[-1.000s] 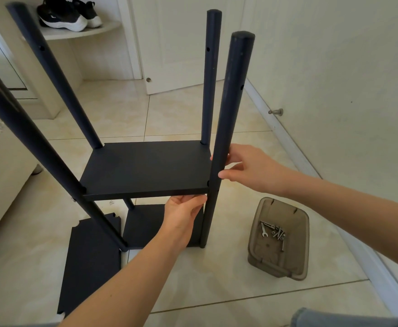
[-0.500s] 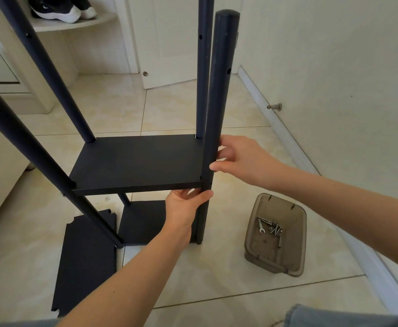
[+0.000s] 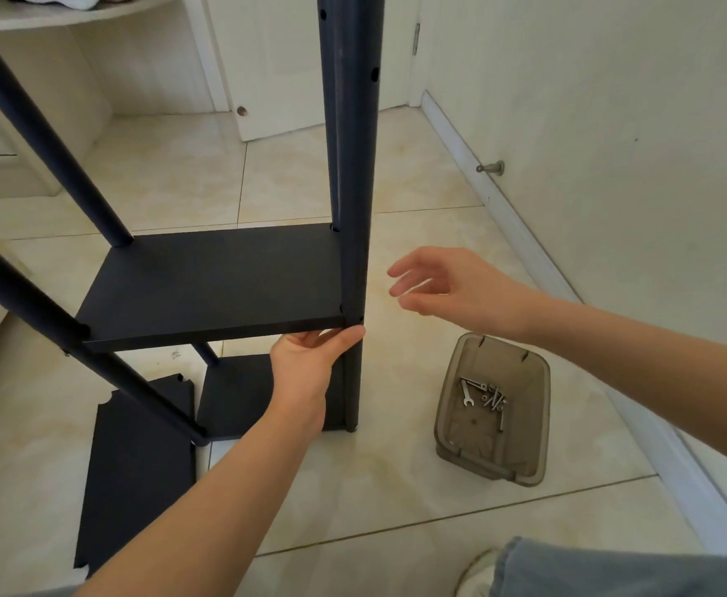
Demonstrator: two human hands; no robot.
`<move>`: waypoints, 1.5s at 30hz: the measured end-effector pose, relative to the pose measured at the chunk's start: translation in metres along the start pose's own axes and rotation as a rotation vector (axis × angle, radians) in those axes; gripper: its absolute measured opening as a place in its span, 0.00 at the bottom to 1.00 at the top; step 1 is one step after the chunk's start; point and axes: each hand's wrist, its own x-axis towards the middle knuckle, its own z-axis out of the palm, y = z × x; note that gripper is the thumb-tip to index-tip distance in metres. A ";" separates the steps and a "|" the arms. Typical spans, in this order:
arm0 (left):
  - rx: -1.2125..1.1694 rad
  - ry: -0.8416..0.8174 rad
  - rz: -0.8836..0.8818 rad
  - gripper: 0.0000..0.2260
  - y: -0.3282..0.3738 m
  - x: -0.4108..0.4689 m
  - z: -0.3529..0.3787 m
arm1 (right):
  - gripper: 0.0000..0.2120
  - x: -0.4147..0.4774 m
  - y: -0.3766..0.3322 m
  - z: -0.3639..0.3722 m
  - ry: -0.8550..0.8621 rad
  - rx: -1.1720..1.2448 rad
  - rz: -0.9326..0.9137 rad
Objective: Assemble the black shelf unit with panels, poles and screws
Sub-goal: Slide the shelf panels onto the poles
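Head view: left hand (image 3: 310,364) holds the flat black shelf panel (image 3: 206,286) by the round black pole (image 3: 355,165); right hand (image 3: 452,286) hovers wide, fingers spread.

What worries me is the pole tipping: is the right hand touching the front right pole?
Apart. In the head view, pale floor tile shows between the front right pole and the open right hand.
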 end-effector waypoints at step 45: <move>-0.062 -0.014 0.047 0.16 0.012 -0.017 0.009 | 0.15 0.001 0.279 0.134 -0.464 -0.987 0.106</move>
